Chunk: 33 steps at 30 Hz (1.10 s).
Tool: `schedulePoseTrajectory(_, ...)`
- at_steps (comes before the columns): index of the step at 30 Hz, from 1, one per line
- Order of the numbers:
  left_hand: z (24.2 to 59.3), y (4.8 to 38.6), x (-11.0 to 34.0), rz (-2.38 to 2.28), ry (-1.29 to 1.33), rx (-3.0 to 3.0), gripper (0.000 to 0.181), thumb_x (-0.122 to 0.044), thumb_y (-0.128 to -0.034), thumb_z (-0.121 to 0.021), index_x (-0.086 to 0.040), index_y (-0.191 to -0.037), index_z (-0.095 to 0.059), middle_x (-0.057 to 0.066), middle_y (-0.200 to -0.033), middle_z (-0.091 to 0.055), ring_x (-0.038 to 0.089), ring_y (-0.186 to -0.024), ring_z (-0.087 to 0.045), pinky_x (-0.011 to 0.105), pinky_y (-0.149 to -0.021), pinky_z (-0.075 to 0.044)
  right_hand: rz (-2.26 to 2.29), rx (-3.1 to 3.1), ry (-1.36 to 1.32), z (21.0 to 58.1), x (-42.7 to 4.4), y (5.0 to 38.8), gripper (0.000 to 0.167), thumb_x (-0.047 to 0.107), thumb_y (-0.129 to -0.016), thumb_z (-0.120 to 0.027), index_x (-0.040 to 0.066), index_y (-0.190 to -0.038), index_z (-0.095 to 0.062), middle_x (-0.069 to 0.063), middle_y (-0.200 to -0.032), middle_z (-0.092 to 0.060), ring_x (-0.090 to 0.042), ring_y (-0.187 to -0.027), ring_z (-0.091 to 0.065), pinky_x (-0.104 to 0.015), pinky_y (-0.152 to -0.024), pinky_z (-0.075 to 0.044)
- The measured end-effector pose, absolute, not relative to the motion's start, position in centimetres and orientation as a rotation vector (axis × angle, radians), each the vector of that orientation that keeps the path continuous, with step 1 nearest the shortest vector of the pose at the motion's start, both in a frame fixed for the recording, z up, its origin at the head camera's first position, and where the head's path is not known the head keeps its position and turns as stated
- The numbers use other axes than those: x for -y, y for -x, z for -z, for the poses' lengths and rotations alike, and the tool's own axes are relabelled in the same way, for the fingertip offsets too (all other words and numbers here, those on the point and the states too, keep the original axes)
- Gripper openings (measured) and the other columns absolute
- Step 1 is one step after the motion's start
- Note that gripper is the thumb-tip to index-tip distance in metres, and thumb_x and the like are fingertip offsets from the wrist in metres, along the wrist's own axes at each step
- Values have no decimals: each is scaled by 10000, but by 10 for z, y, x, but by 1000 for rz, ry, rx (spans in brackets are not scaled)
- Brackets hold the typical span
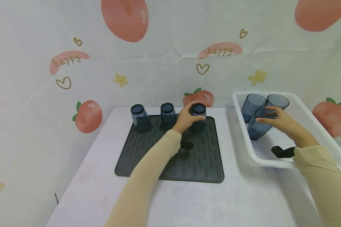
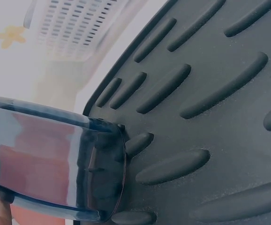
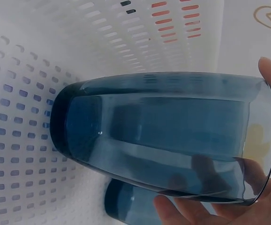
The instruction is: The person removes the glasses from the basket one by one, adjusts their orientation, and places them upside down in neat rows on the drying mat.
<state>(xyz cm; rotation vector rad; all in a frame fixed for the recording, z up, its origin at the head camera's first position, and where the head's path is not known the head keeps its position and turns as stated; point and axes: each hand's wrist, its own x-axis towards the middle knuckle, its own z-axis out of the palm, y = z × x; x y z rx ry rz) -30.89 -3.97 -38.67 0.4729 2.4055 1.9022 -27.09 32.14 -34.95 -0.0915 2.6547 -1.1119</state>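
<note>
My left hand (image 1: 184,118) grips a blue drinking glass (image 1: 198,121) that stands upside down at the back right of the black drying mat (image 1: 170,167). In the left wrist view, that glass (image 2: 41,159) has its rim at the ridged mat. My right hand (image 1: 287,124) holds another blue glass (image 1: 257,127) near its mouth, inside the white basket (image 1: 244,145). This glass (image 3: 163,136) is mouth up and slightly tilted; whether its base touches the basket floor I cannot tell. Two more glasses stand behind it, one at left (image 1: 251,108) and one at right (image 1: 278,100).
Two upside-down blue glasses, one at far left (image 1: 141,119) and one in the middle (image 1: 168,117), stand along the mat's back edge. A printed cloth (image 1: 164,72) hangs behind the white table (image 1: 210,201). Perforated walls surround the basket's inside.
</note>
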Motion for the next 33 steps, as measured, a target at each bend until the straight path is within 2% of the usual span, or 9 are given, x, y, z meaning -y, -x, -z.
schedulePoseTrajectory(6, 369, 294, 41, -1879, -490, -2401, 667, -18, -825, -752, -136, -1418, -469, 118, -1416, -497, 248, -1296, -491, 361, -1051, -449, 1096, -2664, 85, 349, -320, 271, 972, 429, -942, -597, -20, -1531, 33, -410, -1505, -93, -591, -1354, -167, -713, -1050, -253)
schedulePoseTrajectory(11, 379, 303, 40, -1894, -491, -2400, 676, -40, -817, -767, -169, -1414, -476, 91, -1417, -497, 231, -1302, -486, 355, -1050, -449, 1098, -2655, 85, 351, -321, 271, 987, 433, -941, -600, -17, -1529, 52, -413, -1485, -171, -588, -1351, -182, -718, -1046, -251)
schedulePoseTrajectory(16, 396, 317, 39, -1906, -491, -2414, 683, -106, -796, -802, -242, -1393, -497, 24, -1398, -515, 182, -1276, -504, 335, -1033, -459, 1103, -2647, 91, 354, -322, 273, 995, 437, -939, -602, -9, -1530, 64, -408, -1488, -174, -584, -1347, -197, -712, -1047, -259)
schedulePoseTrajectory(33, 393, 315, 40, -1915, -491, -2387, 684, -79, -800, -793, -221, -1398, -494, 43, -1396, -515, 190, -1272, -504, 347, -1042, -452, 1118, -2641, 108, 356, -322, 273, 1010, 400, -927, -635, -13, -1528, 63, -408, -1474, -206, -569, -1339, -228, -699, -1049, -276)
